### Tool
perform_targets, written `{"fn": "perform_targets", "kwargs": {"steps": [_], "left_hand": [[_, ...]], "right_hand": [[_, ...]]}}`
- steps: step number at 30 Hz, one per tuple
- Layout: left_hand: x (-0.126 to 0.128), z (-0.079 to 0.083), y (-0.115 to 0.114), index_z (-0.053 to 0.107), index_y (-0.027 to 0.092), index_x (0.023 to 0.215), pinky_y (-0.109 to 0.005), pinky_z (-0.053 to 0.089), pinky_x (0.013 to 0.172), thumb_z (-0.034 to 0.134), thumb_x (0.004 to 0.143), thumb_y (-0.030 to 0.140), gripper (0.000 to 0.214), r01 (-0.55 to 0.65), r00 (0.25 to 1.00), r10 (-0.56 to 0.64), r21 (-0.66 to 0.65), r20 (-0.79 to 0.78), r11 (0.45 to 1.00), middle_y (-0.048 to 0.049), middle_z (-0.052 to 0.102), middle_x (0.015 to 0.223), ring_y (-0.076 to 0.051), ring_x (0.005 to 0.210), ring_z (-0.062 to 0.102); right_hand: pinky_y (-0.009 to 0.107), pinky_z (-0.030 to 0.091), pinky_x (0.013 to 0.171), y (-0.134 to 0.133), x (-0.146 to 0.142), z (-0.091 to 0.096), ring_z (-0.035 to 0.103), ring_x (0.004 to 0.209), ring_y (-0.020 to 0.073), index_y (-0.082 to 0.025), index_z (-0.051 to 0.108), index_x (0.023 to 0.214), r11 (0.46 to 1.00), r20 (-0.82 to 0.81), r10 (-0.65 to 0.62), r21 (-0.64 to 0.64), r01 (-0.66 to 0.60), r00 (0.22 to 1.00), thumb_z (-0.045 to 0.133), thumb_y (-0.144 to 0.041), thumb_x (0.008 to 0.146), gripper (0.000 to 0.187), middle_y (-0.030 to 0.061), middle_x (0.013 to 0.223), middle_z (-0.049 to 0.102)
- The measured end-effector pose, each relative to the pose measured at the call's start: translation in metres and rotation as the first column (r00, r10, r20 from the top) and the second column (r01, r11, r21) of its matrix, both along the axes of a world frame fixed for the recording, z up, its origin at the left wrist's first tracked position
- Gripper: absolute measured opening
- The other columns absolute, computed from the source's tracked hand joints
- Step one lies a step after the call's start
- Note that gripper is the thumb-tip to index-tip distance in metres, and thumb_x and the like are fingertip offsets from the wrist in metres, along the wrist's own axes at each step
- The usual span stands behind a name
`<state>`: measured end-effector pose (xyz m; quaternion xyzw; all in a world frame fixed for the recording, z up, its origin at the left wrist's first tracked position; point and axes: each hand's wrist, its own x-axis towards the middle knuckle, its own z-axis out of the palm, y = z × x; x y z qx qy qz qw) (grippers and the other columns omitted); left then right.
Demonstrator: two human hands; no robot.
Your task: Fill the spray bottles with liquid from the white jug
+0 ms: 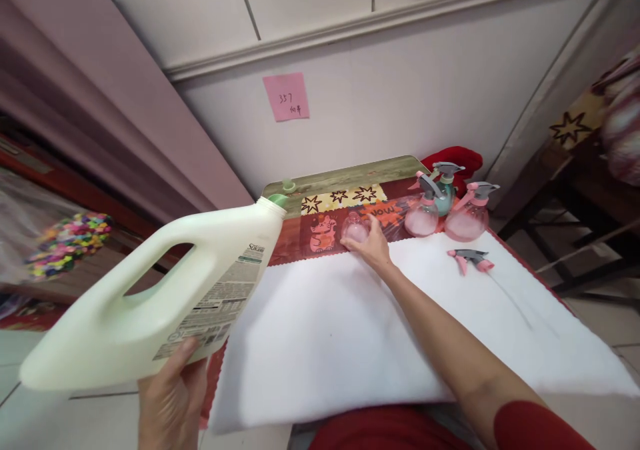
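Observation:
My left hand [173, 397] grips the lower body of a large pale green detergent jug [115, 317], its fingers partly hidden behind it. The jug is tilted, with its green-tipped mouth [277, 201] toward the table's far side and its printed label facing right. My right hand [369, 243] is closed around a small clear pink bottle [354, 229] with no spray head, standing on the patterned cover. The jug's mouth is apart from the bottle, to its left. A grey and pink spray head [470, 261] with a thin tube lies on the white cloth [320, 343].
Three spray bottles, two pink [421, 218] [467, 222] and one teal [444, 197], stand at the right back. A small green cap [289, 185] lies near the wall. Behind the table, a pink note [287, 97] is stuck to the wall. A dark stool [565, 217] stands right.

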<state>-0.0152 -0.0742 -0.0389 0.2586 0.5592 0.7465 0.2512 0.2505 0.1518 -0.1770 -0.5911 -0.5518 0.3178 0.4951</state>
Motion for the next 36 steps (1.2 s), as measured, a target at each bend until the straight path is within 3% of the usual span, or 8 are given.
{"fn": "perform_targets", "kwargs": {"steps": [3, 10, 16, 23, 27, 30, 33, 36], "left_hand": [[-0.007, -0.004, -0.013, 0.071, 0.028, 0.115, -0.057, 0.031, 0.122, 0.079, 0.064, 0.012, 0.054, 0.014, 1.000, -0.014, 0.019, -0.022, 1.000, 0.0022, 0.069, 0.132, -0.032, 0.143, 0.044], [-0.023, -0.004, -0.041, 0.066, 0.034, 0.124, -0.055, 0.042, 0.116, 0.084, 0.062, 0.017, 0.067, 0.079, 0.997, -0.080, -0.044, -0.021, 0.996, 0.0037, 0.069, 0.131, -0.034, 0.139, 0.049], [-0.024, -0.007, -0.050, 0.066, 0.033, 0.124, -0.056, 0.043, 0.116, 0.087, 0.062, 0.020, 0.067, 0.075, 0.997, -0.076, -0.050, -0.018, 0.996, 0.0023, 0.070, 0.130, -0.034, 0.136, 0.052], [-0.025, -0.027, -0.051, 0.067, 0.030, 0.123, -0.051, 0.050, 0.110, 0.087, 0.058, 0.021, 0.069, 0.100, 0.995, -0.099, -0.060, 0.024, 0.993, -0.0007, 0.074, 0.121, -0.034, 0.133, 0.055], [-0.028, -0.035, -0.053, 0.066, 0.027, 0.126, -0.045, 0.055, 0.104, 0.089, 0.055, 0.022, 0.074, 0.168, 0.985, -0.164, -0.062, 0.057, 0.984, -0.0033, 0.076, 0.115, -0.033, 0.126, 0.062], [-0.032, -0.041, -0.053, 0.067, 0.025, 0.126, -0.049, 0.055, 0.103, 0.091, 0.051, 0.021, 0.079, 0.187, 0.979, -0.179, -0.083, 0.097, 0.979, -0.0051, 0.077, 0.112, -0.035, 0.120, 0.065], [-0.037, -0.051, -0.051, 0.068, 0.024, 0.125, -0.049, 0.052, 0.106, 0.091, 0.050, 0.021, 0.079, 0.215, 0.970, -0.204, -0.075, 0.133, 0.974, -0.0070, 0.078, 0.111, -0.036, 0.120, 0.065], [-0.040, -0.060, -0.048, 0.068, 0.023, 0.125, -0.048, 0.050, 0.108, 0.091, 0.052, 0.020, 0.077, 0.254, 0.960, -0.242, -0.071, 0.141, 0.965, -0.0083, 0.077, 0.113, -0.035, 0.123, 0.064]], "right_hand": [[0.052, 0.043, 0.108, 0.002, -0.005, -0.012, 0.052, 0.133, 0.0374, -0.021, 0.044, 0.140, 0.999, 0.217, 0.046, -0.019, -0.042, 0.975, 0.090, -0.049, 0.055, 0.101, 0.0184, 0.145, 0.055], [0.048, 0.050, 0.096, 0.000, 0.004, -0.004, 0.065, 0.115, 0.0335, -0.019, 0.048, 0.132, 0.999, 0.211, -0.036, -0.022, 0.042, 0.977, 0.083, -0.053, 0.062, 0.086, 0.0163, 0.127, 0.067], [0.048, 0.051, 0.092, -0.043, 0.037, 0.012, 0.066, 0.112, 0.0352, -0.021, 0.050, 0.131, 0.997, 0.235, -0.063, 0.058, 0.050, 0.970, 0.082, -0.058, 0.062, 0.085, 0.0149, 0.126, 0.067], [0.053, 0.049, 0.101, -0.077, 0.050, -0.007, 0.060, 0.123, 0.0359, -0.023, 0.044, 0.140, 0.999, 0.314, 0.028, 0.027, -0.038, 0.949, 0.082, -0.055, 0.065, 0.090, 0.0146, 0.138, 0.061], [0.059, 0.035, 0.115, -0.095, 0.049, 0.005, 0.043, 0.141, 0.0390, -0.016, 0.045, 0.142, 0.947, 0.198, -0.124, 0.315, 0.057, 0.972, 0.082, -0.057, 0.068, 0.093, 0.0224, 0.149, 0.050], [0.052, 0.051, 0.101, -0.114, 0.037, 0.019, 0.063, 0.117, 0.0315, -0.022, 0.056, 0.130, 0.935, -0.041, 0.114, 0.343, -0.093, 0.993, 0.075, -0.050, 0.080, 0.060, 0.0165, 0.127, 0.066], [0.039, 0.060, 0.073, -0.129, 0.014, 0.023, 0.072, 0.086, 0.0228, -0.024, 0.061, 0.121, 0.840, -0.358, 0.536, 0.132, -0.526, 0.765, 0.074, -0.044, 0.082, 0.046, 0.0107, 0.112, 0.071], [0.032, 0.060, 0.065, -0.135, -0.010, 0.021, 0.073, 0.089, 0.0211, -0.028, 0.058, 0.128, 0.697, -0.614, 0.587, 0.052, -0.716, 0.527, 0.083, -0.034, 0.073, 0.061, 0.0090, 0.124, 0.067]]}}
